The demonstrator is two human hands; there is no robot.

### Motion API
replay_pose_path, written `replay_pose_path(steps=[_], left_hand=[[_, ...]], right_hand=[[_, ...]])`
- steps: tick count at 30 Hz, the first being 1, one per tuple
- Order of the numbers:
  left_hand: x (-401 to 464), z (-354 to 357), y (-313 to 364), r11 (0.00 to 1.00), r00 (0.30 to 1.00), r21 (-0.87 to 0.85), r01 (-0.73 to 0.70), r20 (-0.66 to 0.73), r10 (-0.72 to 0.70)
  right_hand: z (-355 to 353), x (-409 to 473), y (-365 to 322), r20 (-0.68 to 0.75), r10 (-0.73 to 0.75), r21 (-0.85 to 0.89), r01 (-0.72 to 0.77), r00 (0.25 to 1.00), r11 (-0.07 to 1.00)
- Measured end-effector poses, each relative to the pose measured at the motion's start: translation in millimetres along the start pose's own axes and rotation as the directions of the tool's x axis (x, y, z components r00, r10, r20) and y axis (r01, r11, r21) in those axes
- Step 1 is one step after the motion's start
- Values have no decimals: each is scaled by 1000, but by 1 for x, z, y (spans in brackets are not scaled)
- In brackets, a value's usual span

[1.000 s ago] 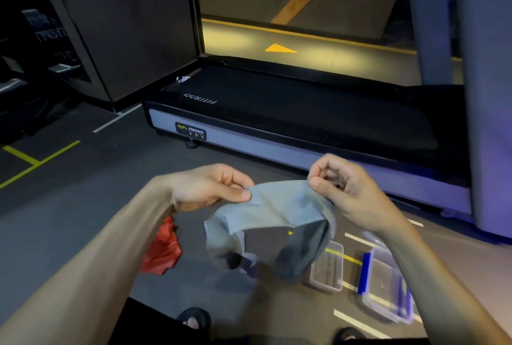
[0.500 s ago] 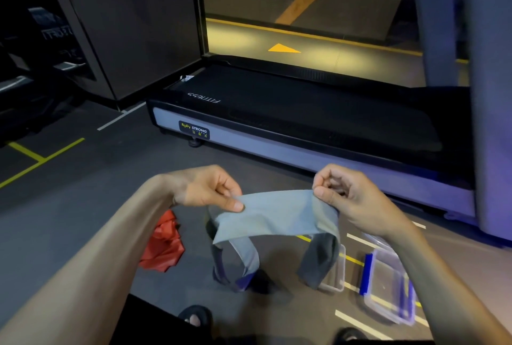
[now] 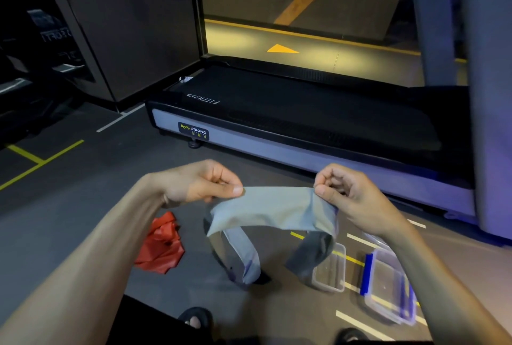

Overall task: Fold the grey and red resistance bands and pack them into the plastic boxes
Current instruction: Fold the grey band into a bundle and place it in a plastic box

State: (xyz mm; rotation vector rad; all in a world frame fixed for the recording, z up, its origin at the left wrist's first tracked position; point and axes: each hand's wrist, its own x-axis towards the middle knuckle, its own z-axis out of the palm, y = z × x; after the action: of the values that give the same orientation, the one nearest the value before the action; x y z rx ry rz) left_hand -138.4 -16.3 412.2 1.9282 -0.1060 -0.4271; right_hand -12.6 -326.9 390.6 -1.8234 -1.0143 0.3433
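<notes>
A treadmill (image 3: 304, 123) lies across the floor (image 3: 69, 206), farthest from the viewer. In front of it, two hands hold a band (image 3: 271, 209) stretched between them in the air, left hand (image 3: 202, 182) at its left end, right hand (image 3: 352, 195) at its right; both ends hang down to the floor. A second band (image 3: 162, 247) lies crumpled below the left hand. Two boxes (image 3: 331, 270) sit side by side below the right hand, the farther-right box (image 3: 388, 286) partly behind the right forearm.

Dim indoor scene. Warm yellow light pools on the lit strip of floor (image 3: 318, 42) behind the long black treadmill deck (image 3: 304, 112); blue-violet cast along the right edge. Far left nearly black. Wide-angle bending at the borders. Soft, slightly smeared detail; forearms blur near the bottom corners.
</notes>
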Motion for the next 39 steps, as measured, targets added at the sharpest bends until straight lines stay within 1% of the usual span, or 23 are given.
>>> replay_pose_path(steps=[3, 5, 6, 8, 9, 10, 12, 16, 20, 23, 28, 30, 32, 35, 39], left_hand=[[-3, -2, 1, 984, 1000, -179, -9, 15, 12], [-4, 0, 4, 973, 998, -227, 42, 53, -31], [-3, 1, 6, 975, 996, -207, 76, 56, -66], [0, 3, 7, 990, 990, -26, 142, 11, -142], [1, 4, 7, 984, 987, 67, 163, -7, -163], [2, 4, 6, 978, 985, 118, 170, -8, -170], [1, 5, 6, 981, 988, 121, 153, 8, -155], [0, 4, 8, 994, 997, 78, 73, 13, -75], [-5, -1, 10, 982, 994, 172, 80, 64, -92], [-8, -4, 11, 970, 993, 221, 104, 22, -112], [-1, 4, 5, 944, 996, 323, 66, -80, -42], [-2, 4, 5, 948, 993, 314, 46, -114, -11], [-4, 3, 7, 970, 993, 241, 33, -118, -4], [-8, 0, 8, 992, 997, 119, 30, -81, -21], [-8, 1, 13, 996, 999, 90, 14, -50, -9]], right_hand=[[3, -2, -2, -14, -13, 188, 16, 1000, 982], [4, -3, -5, -40, -16, 315, 28, 999, 949], [5, -3, -6, -47, -12, 361, 28, 999, 932], [6, -2, -7, -28, 0, 400, 11, 1000, 916], [7, -2, -6, -6, 4, 390, -2, 1000, 921], [9, -2, -5, 14, 11, 370, -16, 1000, 929], [10, -1, -1, 18, 44, 335, -48, 999, 941], [7, -2, 8, 29, 83, 229, -87, 996, 969], [10, -2, 9, 52, 95, 80, -99, 994, 992], [17, -1, 11, 63, 101, 11, -102, 993, 995], [23, -4, 11, 38, 66, -55, -64, 997, 996], [21, -4, 9, 31, 52, -58, -51, 998, 997], [19, -4, 8, 26, 45, -73, -43, 999, 996], [20, -4, 7, 25, 48, -99, -46, 999, 994], [23, -5, 7, 25, 50, -95, -47, 998, 994]])
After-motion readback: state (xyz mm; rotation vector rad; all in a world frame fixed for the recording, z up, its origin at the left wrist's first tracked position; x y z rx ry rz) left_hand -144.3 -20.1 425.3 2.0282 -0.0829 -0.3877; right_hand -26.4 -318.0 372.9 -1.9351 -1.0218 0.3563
